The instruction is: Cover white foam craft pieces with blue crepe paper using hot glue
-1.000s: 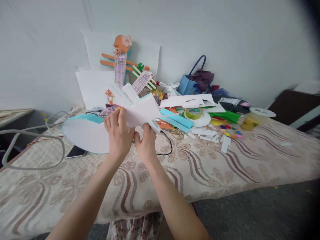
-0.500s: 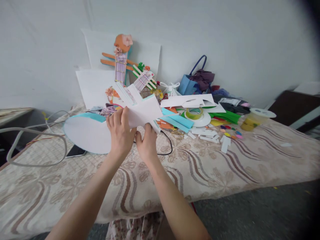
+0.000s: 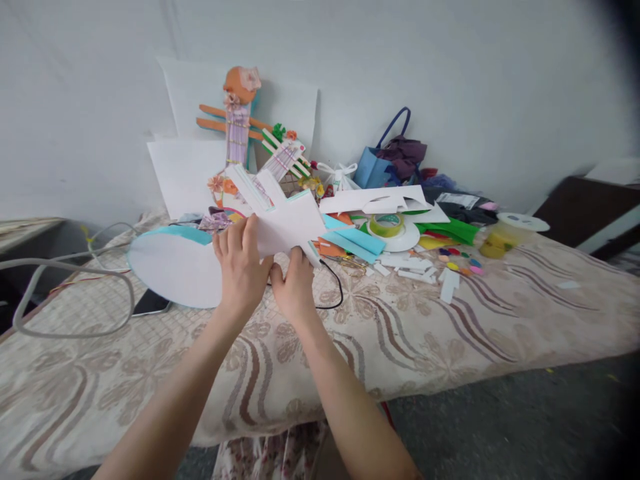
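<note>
Both my hands grip a white foam-board cutout (image 3: 293, 223) with strip-like arms and pale blue edges, held tilted above the table. My left hand (image 3: 241, 263) lies over its left end, fingers curled on the upper face. Below its lower edge, my right hand (image 3: 295, 283) has its fingers tucked beneath, thumb beside the left thumb. The large rounded part (image 3: 175, 267), white with a light blue rim, extends to the left of my left hand; whether it joins the cutout is hidden behind that hand.
A phone (image 3: 151, 302) and a looping grey cable (image 3: 75, 332) lie at left. To the right are blue paper strips (image 3: 353, 240), a tape roll (image 3: 386, 225), white scraps (image 3: 449, 285) and a lidded tub (image 3: 500, 243). A decorated craft figure (image 3: 237, 127) leans at the back.
The view has shifted slightly, so the background sits a little further left. Both hands keep their hold on the white cutout, which has hardly moved.
</note>
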Motion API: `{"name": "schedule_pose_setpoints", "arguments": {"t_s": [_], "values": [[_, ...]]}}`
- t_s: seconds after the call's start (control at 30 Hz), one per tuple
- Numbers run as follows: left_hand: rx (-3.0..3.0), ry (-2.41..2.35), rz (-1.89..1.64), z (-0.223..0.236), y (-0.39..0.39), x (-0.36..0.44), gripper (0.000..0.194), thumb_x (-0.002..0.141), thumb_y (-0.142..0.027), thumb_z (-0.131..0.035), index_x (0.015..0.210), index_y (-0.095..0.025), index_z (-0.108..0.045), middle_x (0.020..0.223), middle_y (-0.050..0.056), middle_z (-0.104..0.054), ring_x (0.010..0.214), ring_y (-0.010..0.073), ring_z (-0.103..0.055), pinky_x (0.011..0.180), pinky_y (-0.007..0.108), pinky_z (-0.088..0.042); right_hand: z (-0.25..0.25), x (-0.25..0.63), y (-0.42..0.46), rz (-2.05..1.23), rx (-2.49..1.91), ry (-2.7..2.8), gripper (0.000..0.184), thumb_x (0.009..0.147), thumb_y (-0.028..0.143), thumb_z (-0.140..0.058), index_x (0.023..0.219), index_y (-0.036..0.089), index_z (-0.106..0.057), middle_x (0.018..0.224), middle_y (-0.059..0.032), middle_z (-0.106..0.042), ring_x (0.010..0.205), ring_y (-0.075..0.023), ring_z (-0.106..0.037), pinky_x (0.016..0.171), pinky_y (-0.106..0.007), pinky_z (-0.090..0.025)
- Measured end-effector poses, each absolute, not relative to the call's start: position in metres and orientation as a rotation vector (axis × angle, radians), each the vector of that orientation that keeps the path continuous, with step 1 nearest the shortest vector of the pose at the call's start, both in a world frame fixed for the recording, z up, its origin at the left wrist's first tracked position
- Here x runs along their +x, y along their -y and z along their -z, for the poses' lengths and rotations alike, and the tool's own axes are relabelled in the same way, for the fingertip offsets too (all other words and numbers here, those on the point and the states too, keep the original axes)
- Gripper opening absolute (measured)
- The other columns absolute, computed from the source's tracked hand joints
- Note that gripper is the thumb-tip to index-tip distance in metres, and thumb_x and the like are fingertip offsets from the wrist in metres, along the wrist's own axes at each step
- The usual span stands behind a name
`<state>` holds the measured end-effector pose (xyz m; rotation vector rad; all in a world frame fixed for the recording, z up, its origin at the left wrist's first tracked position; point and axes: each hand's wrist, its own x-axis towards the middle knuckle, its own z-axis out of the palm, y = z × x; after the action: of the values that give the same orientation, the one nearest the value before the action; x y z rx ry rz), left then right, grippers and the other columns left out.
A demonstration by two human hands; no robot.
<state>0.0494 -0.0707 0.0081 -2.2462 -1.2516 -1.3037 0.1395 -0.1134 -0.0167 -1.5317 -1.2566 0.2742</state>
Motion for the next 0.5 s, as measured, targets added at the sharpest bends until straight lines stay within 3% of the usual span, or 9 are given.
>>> {"name": "schedule_pose_setpoints", "arguments": {"t_s": [0.13,0.27,0.5], "values": [[-2.213,1.227,1.294,-0.0093,0.0707,0.0487,0.068,0.072,-0.012,-0.059,0.138,-0.01,-0.042,0.132,0.023,-0.052,0.123,0.039,-0.046,0.106,0.054,-0.035,0.0117,0.1415,0.1131,-0.294,-1.504,1.28,0.019,0.084,0.015,-0.049,0.103,0.019,-0.048,0.116,-0.0175,-0.058,0.12,-0.0354,-0.05,0.098,-0.056,-0.042],[-2.214,1.243,1.317,-0.0097,0.0704,0.0504,0.07,0.071,-0.01,-0.058,0.138,-0.015,-0.042,0.133,0.02,-0.052,0.124,0.0382,-0.047,0.106,0.054,-0.036,0.0121,0.1435,0.1121,-0.291,-1.488,1.279,0.017,0.085,0.015,-0.048,0.101,0.02,-0.049,0.116,-0.0167,-0.059,0.12,-0.0346,-0.051,0.097,-0.055,-0.043],[-2.218,1.243,1.306,-0.0113,0.0689,0.0513,0.067,0.072,-0.011,-0.059,0.137,-0.014,-0.044,0.13,0.02,-0.054,0.122,0.0376,-0.048,0.106,0.053,-0.037,0.0187,0.1429,0.1148,-0.231,-1.545,1.317,0.027,0.087,0.019,-0.049,0.113,0.013,-0.05,0.117,-0.0223,-0.059,0.119,-0.039,-0.052,0.096,-0.06,-0.042]]}}
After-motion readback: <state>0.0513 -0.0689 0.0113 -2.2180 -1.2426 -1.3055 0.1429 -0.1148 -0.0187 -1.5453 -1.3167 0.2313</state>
